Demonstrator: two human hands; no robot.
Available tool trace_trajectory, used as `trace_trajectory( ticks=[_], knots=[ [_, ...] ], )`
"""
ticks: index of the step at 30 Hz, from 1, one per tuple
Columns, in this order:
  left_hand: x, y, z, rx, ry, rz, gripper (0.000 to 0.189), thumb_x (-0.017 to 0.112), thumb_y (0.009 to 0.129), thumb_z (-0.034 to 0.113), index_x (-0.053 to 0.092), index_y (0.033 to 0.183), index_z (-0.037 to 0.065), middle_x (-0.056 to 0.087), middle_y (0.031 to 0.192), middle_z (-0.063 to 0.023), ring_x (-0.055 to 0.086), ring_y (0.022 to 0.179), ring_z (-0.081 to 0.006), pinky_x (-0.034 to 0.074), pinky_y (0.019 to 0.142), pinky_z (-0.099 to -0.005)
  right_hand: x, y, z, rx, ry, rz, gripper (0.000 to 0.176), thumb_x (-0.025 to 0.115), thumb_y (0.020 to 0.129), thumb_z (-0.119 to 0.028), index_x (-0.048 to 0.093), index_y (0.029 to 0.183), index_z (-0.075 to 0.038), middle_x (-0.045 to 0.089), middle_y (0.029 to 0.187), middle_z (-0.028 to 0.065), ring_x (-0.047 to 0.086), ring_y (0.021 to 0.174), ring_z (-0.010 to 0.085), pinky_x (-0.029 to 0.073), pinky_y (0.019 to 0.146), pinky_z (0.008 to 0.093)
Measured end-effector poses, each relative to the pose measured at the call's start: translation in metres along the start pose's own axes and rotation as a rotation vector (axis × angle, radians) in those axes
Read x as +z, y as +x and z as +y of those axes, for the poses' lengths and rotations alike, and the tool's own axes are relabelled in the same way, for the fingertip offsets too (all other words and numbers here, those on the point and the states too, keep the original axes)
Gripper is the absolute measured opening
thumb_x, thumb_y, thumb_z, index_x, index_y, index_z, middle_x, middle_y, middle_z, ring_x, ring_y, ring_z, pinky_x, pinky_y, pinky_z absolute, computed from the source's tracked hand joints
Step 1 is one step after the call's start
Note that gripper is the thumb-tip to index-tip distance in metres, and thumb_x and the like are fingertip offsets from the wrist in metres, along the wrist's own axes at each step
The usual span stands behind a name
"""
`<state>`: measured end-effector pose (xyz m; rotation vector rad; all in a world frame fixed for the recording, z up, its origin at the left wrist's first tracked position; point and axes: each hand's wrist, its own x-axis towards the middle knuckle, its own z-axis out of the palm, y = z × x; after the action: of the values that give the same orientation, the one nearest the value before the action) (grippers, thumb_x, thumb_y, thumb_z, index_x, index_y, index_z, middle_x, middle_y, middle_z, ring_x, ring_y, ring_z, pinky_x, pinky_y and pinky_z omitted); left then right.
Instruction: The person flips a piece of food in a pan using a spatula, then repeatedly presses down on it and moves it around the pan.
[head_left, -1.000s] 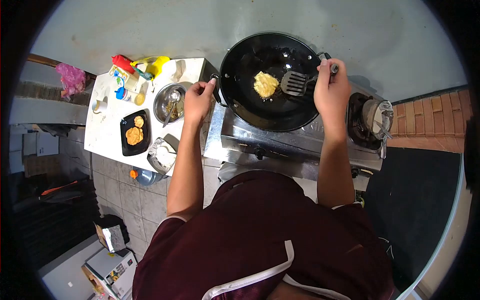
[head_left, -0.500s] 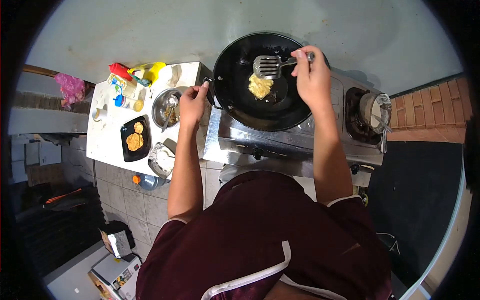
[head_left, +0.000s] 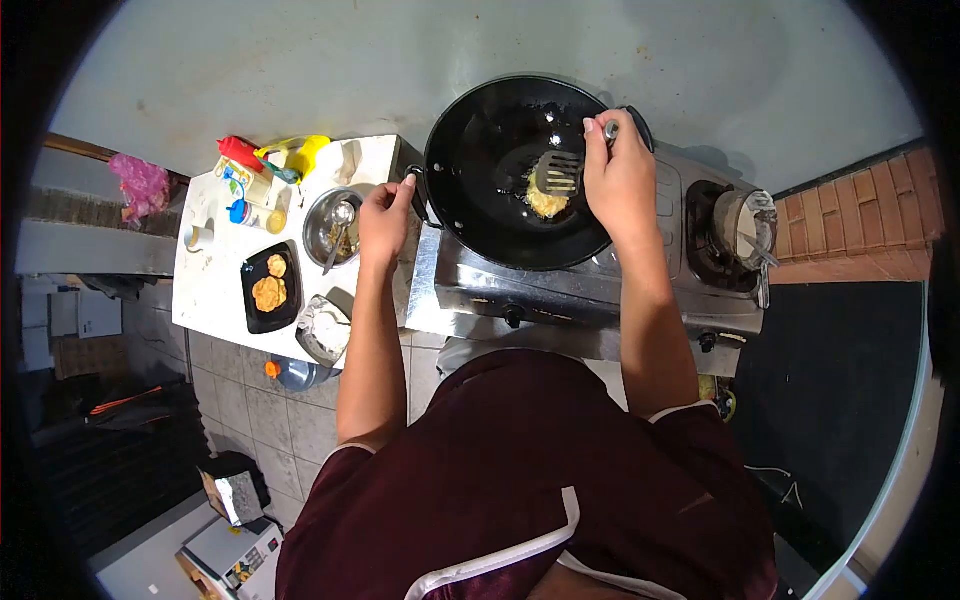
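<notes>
My left hand pinches the loop handle on the left side of a black wok. In my right hand is a slotted metal spatula, its handle end poking out above my fingers. The spatula's blade lies over the upper right part of a pale yellow fritter with browned edges, low in the wok. Shiny oil shows around the fritter. The wok sits on the left side of a steel gas stove.
On the white table at left are a black tray with browned fritters, a metal bowl with a spoon, a bowl of white powder and several bottles. A pot stands on the right burner.
The fritter has shifted right and downward in the wok, and the spatula has moved the same way, its blade now turned more steeply. My left hand stays at the handle.
</notes>
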<state>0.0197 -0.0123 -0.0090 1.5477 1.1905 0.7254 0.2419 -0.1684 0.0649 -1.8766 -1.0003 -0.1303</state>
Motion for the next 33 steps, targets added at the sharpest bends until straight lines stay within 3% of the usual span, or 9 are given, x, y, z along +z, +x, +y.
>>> trace_trajectory(
  ticks=[14,22,25,31,33],
  knots=[
    [0.001,-0.002,0.001,0.005,-0.015,0.005,0.033,0.063,0.088,0.030,0.060,0.077,-0.001,0.051,0.065,0.0024,0.040,0.060,-0.0058,0.034,0.055,-0.0217,-0.003,-0.001,-0.008,-0.017,-0.018,0.046,0.021,0.055,0.090,-0.020,0.053,0.093,0.000,0.060,0.081,0.0203,0.058,0.075,0.0394,0.045,0.068,0.0441],
    [0.002,-0.002,0.001,0.019,-0.018,0.015,0.032,0.062,0.089,0.030,0.060,0.076,0.000,0.051,0.064,0.0029,0.040,0.059,-0.0053,0.033,0.054,-0.0215,-0.013,0.006,-0.009,0.097,0.020,0.084,0.023,0.054,0.091,-0.023,0.054,0.093,-0.001,0.060,0.080,0.0193,0.059,0.072,0.0358,0.045,0.067,0.0403],
    [0.002,-0.002,0.002,0.026,0.006,0.023,0.032,0.062,0.088,0.030,0.060,0.076,0.000,0.051,0.065,0.0027,0.040,0.060,-0.0057,0.034,0.055,-0.0219,-0.006,0.006,0.007,0.009,0.044,0.142,0.021,0.053,0.092,-0.022,0.054,0.096,-0.001,0.062,0.083,0.0187,0.060,0.073,0.0332,0.046,0.069,0.0386],
    [0.002,-0.003,0.002,0.013,-0.020,0.011,0.032,0.062,0.089,0.029,0.060,0.076,0.000,0.051,0.066,0.0023,0.041,0.061,-0.0061,0.035,0.056,-0.0224,-0.010,0.003,0.000,0.090,0.280,-0.020,0.017,0.052,0.092,-0.017,0.056,0.100,-0.003,0.064,0.090,0.0169,0.061,0.071,0.0313,0.047,0.067,0.0352],
    [0.002,-0.002,0.000,0.021,-0.021,0.017,0.033,0.062,0.089,0.029,0.059,0.076,0.000,0.051,0.066,0.0022,0.040,0.061,-0.0061,0.035,0.056,-0.0223,-0.007,0.003,0.007,0.028,0.243,-0.016,0.016,0.052,0.092,-0.016,0.056,0.099,-0.003,0.064,0.088,0.0163,0.061,0.070,0.0309,0.047,0.066,0.0347]
  ],
)
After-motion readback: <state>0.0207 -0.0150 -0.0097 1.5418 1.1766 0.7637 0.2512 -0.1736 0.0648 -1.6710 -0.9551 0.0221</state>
